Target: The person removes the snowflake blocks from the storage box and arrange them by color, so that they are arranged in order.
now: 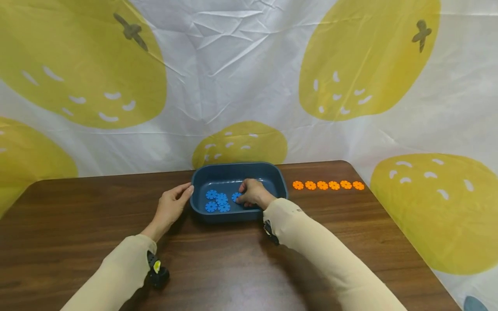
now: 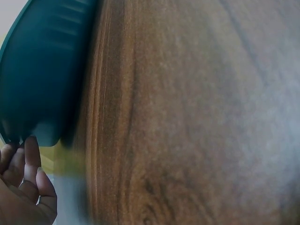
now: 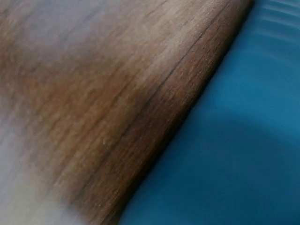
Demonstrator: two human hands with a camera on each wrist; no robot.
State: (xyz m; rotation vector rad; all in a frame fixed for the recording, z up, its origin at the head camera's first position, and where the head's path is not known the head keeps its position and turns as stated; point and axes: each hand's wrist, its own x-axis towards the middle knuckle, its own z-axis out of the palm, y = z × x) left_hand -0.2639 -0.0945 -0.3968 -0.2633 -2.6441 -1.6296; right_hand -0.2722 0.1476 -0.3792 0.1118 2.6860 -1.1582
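Observation:
A dark blue-grey plastic basin point(image 1: 229, 217) stands near the table's back edge. My left hand point(image 1: 170, 208) grips its left rim between thumb and fingers; the left wrist view shows those fingers point(image 2: 32, 157) against the basin wall point(image 2: 42, 70). Inside the basin, my right hand point(image 1: 254, 193) pinches a blue notched flower-shaped disc point(image 1: 235, 197), whose right edge the fingers cover. Left of it lies a group of several similar blue discs point(image 1: 221, 199), some overlapping. The right wrist view shows the basin's outer wall point(image 3: 234, 154) but not the hand.
To the right of the basin, several orange notched discs point(image 1: 322, 185) lie in a straight row on the brown wooden table point(image 1: 218, 263). Behind the table hangs a white cloth point(image 1: 233, 65) with yellow fruit shapes.

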